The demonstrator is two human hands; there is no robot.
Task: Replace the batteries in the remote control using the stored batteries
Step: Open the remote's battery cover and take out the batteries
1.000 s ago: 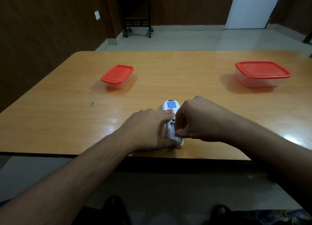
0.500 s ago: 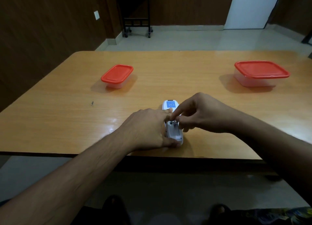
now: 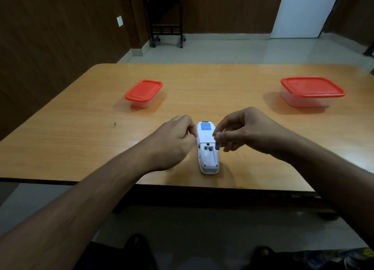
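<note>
White plastic, the remote control [image 3: 208, 150] lies face down near the bench's [image 3: 81, 140] front edge, its battery compartment [image 3: 209, 156] uncovered and empty. Just right of the remote, the right hand [image 3: 242, 132] pinches a small battery [image 3: 217, 146] above the compartment's edge. Left of the remote, the left hand [image 3: 172, 142] has its fingers curled; whether it holds anything cannot be told. Farther back, a small red-lidded container [image 3: 144, 92] sits left of the remote, a larger one [image 3: 311, 91] right.
</note>
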